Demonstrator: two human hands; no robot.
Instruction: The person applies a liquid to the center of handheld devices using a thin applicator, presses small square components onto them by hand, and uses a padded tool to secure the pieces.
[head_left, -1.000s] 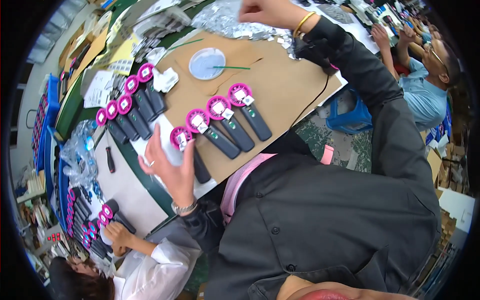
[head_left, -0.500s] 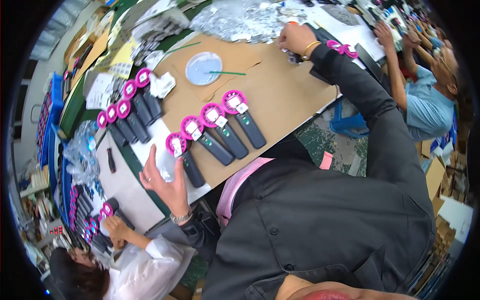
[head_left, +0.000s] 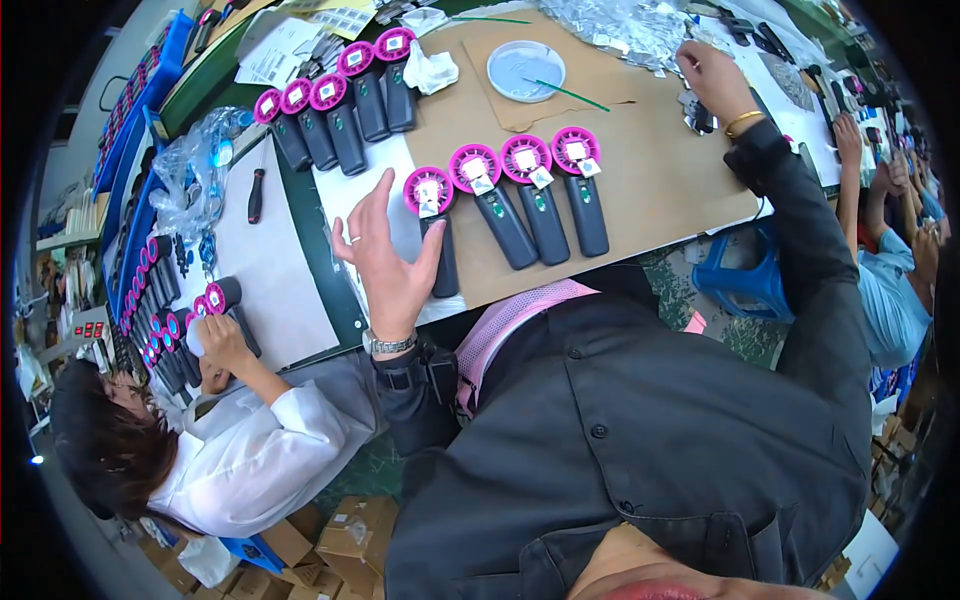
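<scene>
Several handheld fans with pink round heads and dark grey handles lie in a slanting row on brown cardboard, small white squares on their heads. My left hand is open at the row's left end, thumb beside the leftmost fan, holding nothing. At the cardboard's far right, my right hand has its fingers drawn together close to a heap of small silvery pieces. What is between its fingertips, if anything, is hidden. Small dark and silvery parts lie just below that hand.
More pink fans lie at the upper left, beside a crumpled white tissue. A round clear dish has a green stick across its rim. A screwdriver lies left. A co-worker handles fans at lower left.
The view has shifted, so the table sits further right and higher. My right hand has moved from over the small parts toward the silvery heap. My left hand stays open by the leftmost fan.
</scene>
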